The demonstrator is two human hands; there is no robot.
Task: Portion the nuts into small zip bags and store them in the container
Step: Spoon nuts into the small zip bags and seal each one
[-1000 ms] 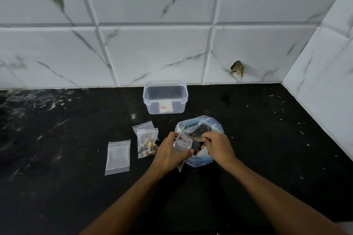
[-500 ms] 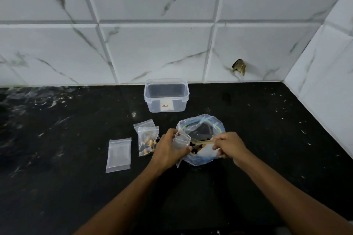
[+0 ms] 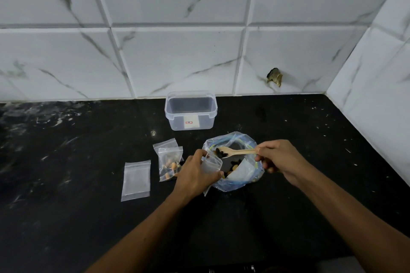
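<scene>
Right now the left hand pinches a small clear zip bag by its mouth, fingers curled around it, holding it open over the near-left edge of the large clear plastic bag of nuts with a blue and yellow zip rim. The right hand grips the handle of a pale wooden spoon, fingers curled around it, and the bowl of the spoon carries a few dark nuts above the large bag's opening, just beside the small bag's mouth.

To do this step well, I judge the spoon should stay level until its tip is past the small bag's rim, then tip slowly; the left fingers should keep the mouth wide, since the film is limp and may fold shut. Working over the large bag means any dropped nut falls back in.

Left of the large bag lie a filled small zip bag with tan nuts, resting on another small bag, and farther left an empty flat zip bag. Behind the large bag, against the marble-patterned tiled wall, stands the open clear plastic container on the black speckled desk. Nothing blocks the way to it.
</scene>
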